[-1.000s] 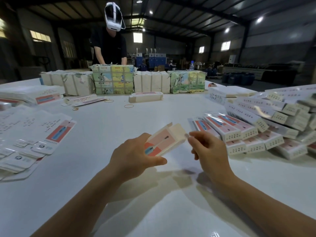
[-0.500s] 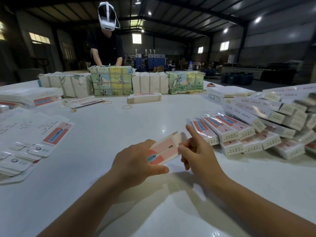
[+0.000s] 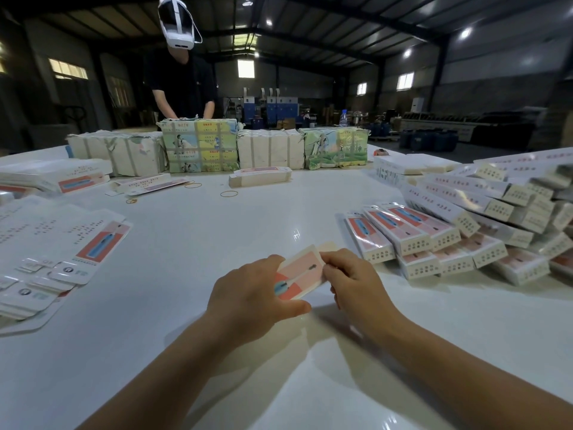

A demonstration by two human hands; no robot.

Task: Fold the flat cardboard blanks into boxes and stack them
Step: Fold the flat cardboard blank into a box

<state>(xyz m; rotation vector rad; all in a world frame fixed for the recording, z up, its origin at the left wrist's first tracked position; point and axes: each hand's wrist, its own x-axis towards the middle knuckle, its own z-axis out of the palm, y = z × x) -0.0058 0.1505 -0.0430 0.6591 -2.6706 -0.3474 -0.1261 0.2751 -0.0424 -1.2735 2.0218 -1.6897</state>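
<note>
Both hands meet over the near middle of the white desk [image 3: 192, 274], holding one small pink-and-red carton [image 3: 299, 273] just above the surface. The left hand [image 3: 251, 297] grips its near end, thumb underneath and fingers curled over the top. The right hand [image 3: 353, 282] pinches the carton's far right edge with curled fingers, next to a pale flap [image 3: 327, 246] that sticks out beyond the knuckles. The carton is tilted, its far end higher.

To the right, near the right hand but apart from it, lies a row of folded boxes [image 3: 412, 240], their dotted end faces turned toward the person. Behind and over them rises a loose heap of white boxes [image 3: 496, 206] that runs out past the right edge of the view.

On the left, flat cardboard blanks [image 3: 68, 243] are fanned out in overlapping layers, reaching the left edge. A further pile of blanks [image 3: 62, 178] sits behind them.

Between these two groups the desk surface stretches bare and glossy from the hands to the far side, broken only by a few rubber bands [image 3: 228, 193] and a banded bundle of blanks [image 3: 260, 176]. Wrapped paper bundles [image 3: 200, 144] line the far edge, where another person [image 3: 183, 85] in a dark shirt and a white headset stands with both hands on them.
</note>
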